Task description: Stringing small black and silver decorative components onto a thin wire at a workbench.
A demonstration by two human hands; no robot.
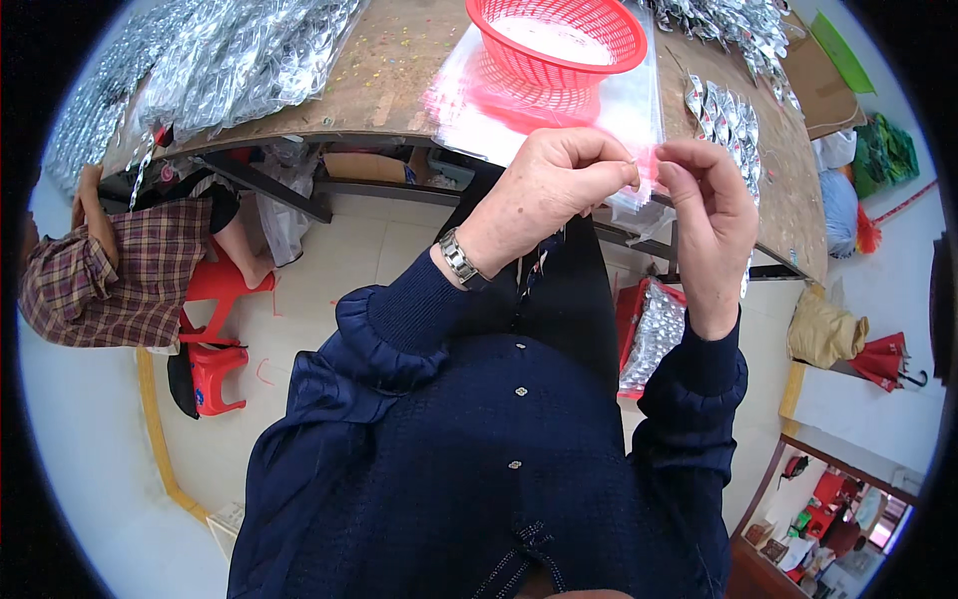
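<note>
My left hand (559, 180), with a watch at its wrist, is held over the table's front edge, its thumb and forefinger pinched together. Just to its right, my right hand (714, 215) is raised with thumb and forefinger bent into a pinch. Whatever lies in the two pinches is too small or see-through to name. Beyond the hands lies a stack of clear plastic bags (631, 115) with pinkish edges. A red mesh basket (559, 78) stands on these bags, with something white in its bottom.
Shiny silver packets (254, 70) cover the wooden table's (384, 70) far left. More silver strips (726, 120) lie at right. A person in plaid clothes (130, 265) sits on a red stool (222, 285) at left. Below the table stands a red container (654, 334) of silver packets.
</note>
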